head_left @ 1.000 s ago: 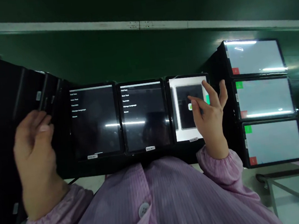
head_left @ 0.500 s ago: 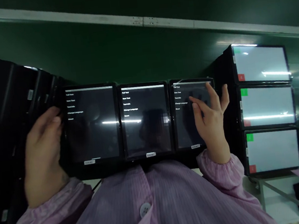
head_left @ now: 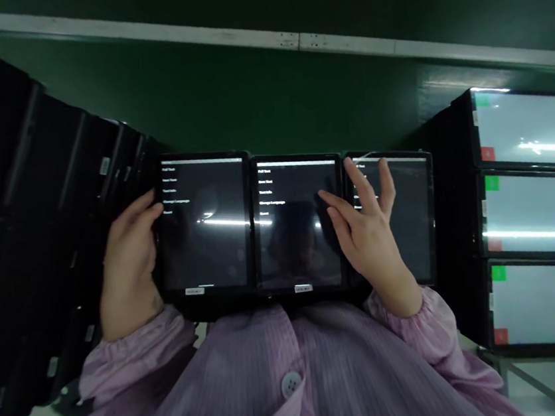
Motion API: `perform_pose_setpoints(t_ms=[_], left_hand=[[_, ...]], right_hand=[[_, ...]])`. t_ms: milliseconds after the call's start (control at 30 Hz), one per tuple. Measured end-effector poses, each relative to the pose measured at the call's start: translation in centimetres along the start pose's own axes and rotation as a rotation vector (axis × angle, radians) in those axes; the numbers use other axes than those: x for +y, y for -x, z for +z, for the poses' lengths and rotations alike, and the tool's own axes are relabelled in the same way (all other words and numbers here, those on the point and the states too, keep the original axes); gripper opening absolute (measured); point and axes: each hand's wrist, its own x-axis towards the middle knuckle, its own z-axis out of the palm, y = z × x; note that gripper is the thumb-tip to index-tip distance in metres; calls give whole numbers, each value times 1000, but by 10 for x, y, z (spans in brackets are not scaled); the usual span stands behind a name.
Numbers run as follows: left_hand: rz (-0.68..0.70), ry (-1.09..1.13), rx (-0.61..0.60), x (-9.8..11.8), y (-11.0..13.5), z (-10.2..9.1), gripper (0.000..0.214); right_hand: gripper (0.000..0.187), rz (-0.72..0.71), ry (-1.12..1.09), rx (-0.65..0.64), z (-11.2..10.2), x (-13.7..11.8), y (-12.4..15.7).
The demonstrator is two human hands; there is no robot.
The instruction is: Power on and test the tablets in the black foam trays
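Three dark-screened tablets lie side by side in front of me: the left tablet [head_left: 207,249], the middle tablet [head_left: 296,246] and the right tablet [head_left: 416,219]. Each shows a short white text menu, partly covered on the right one. My left hand [head_left: 132,271] is at the left tablet's left edge, thumb and forefinger closed against it. Over the seam between the middle and right tablets is my right hand [head_left: 373,230]. Its fingers are spread, and the forefinger points at the middle screen; whether it touches the glass, I cannot tell.
At right, three tablets with white screens and green and red corner squares form a column, the middle one [head_left: 540,205] among them. A row of black devices [head_left: 59,186] leans along the left. Beyond the green surface [head_left: 245,98] runs a pale metal strip [head_left: 178,40].
My right hand has moved left from the right tablet to the middle one. My left hand has come closer to the left tablet's edge. The whole view has shifted.
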Motion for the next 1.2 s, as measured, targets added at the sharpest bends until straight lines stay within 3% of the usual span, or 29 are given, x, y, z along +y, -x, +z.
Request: perform_pose_setpoints(t_ms=[233,633,800,900,1033,1200], left_hand=[[59,63,-119,-12,-36,-3,29],[66,19,-179,-21,-59,6,13],[104,34,-196,-29,-60,-5,20],[139,45,-203,-38,-55,-16,27],[109,85,-194,-45,-38,-30,38],[35,124,-225,-46,-22,-44,47]], right_hand=[[36,-42,15,-13,13,-8,-10],[29,-27,1,163,-7,-11,1],[23,-102,-132,235,-22,-28,6],[23,-128,-210,90,-24,-45,10],[35,-250,-249,-147,-12,-67,14],[36,-288,-210,-232,9,-84,14]])
